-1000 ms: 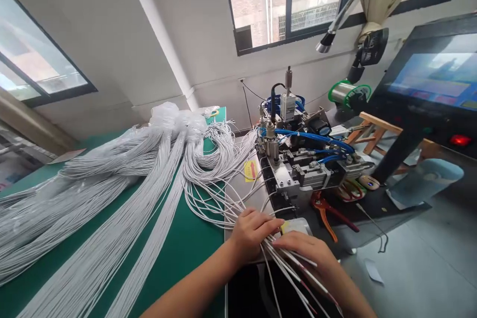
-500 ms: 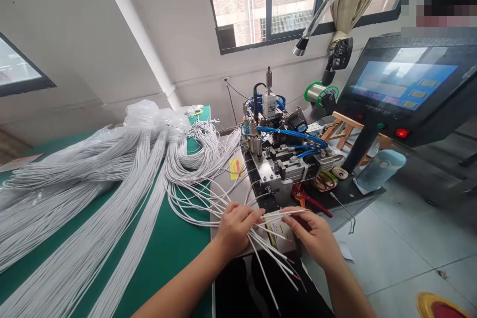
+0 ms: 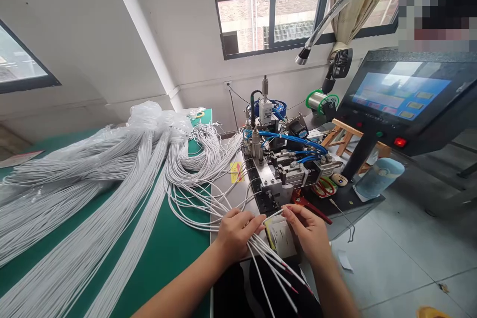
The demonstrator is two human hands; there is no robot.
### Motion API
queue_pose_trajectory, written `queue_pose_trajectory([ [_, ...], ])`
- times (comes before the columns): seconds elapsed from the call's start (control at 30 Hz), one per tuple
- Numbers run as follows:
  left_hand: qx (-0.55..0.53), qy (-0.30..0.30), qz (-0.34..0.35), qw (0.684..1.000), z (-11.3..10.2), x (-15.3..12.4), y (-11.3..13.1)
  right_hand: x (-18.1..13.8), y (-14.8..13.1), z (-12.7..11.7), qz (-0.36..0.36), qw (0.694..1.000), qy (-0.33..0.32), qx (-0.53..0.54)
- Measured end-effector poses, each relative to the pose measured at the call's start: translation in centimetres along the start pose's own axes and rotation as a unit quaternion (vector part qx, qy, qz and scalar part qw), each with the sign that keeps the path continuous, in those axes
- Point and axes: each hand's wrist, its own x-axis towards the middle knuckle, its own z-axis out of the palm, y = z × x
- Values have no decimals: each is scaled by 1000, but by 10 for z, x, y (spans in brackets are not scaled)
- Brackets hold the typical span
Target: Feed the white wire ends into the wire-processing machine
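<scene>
Closed the left grip (image 3: 236, 233) around a bundle of white cables (image 3: 261, 246), fingers wrapped over the top, near the front edge of the grey surface (image 3: 238, 190). Pinched a single cable (image 3: 274, 215) between thumb and fingertips of the right grip (image 3: 303, 226), tip hidden by the fingers. Spanned the short gap between both grips with that cable, just beside a pale block (image 3: 282, 237) with a yellow side. Fanned the other cable ends, some red-tipped, past the front edge. Looped the cables leftward across the seam onto the green surface (image 3: 182, 243). Limited forward room with the machine (image 3: 268, 171) just beyond the grips and a red-handled tool (image 3: 300, 199) near the right fingertips. Gave the right forearm sideways room above the tiled floor (image 3: 402, 258).
</scene>
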Motion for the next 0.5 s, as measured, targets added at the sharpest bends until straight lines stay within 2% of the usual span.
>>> queue_pose_trajectory([
  [0.17, 1, 2, -15, 1000, 4, -2, -2, 3, 2, 5, -48, 999, 2, -21],
  [0.3, 15, -9, -40, 999, 7, -4, -4, 5, -2, 1, -66, 996, -51, -41],
  [0.5, 25, -16, -55, 998, 11, -5, -4, 12, -5, -9, -48, 988, -139, -49],
])
